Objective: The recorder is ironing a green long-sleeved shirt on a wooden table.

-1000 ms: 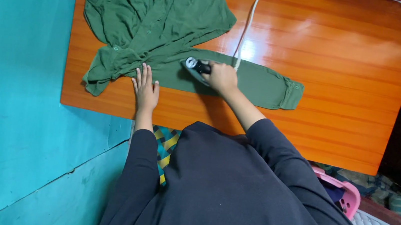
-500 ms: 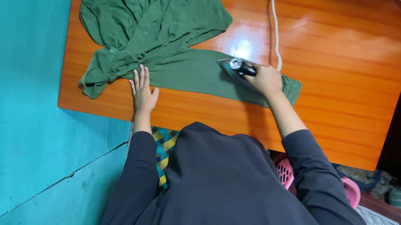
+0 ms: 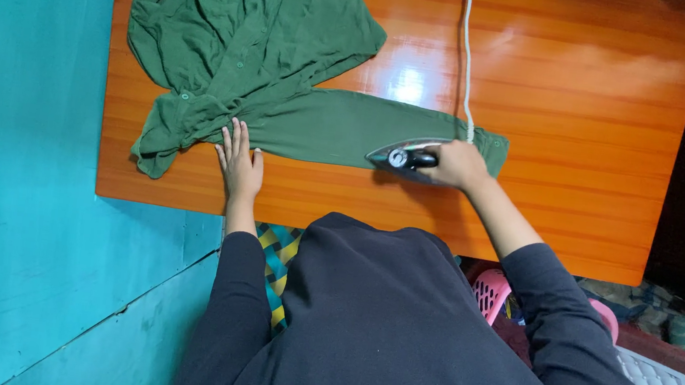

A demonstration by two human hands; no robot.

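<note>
The right hand (image 3: 459,164) is wrapped tight round the black handle of a silver clothes iron (image 3: 405,154), tilted at the near edge of the dark green shirt's (image 3: 248,44) outstretched sleeve (image 3: 341,126) on the glossy orange wooden counter (image 3: 592,118). The left hand (image 3: 240,168) lies flat, fingers spread, pinning the sleeve near the shoulder. Pressing the sleeve seems in hand; setting the soleplate flat comes next.

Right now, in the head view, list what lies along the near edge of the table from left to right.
Teal wall → green shirt's bunched hem → left hand, flat beside the sleeve → iron → right hand gripping its handle → sleeve cuff → bare orange table.
</note>
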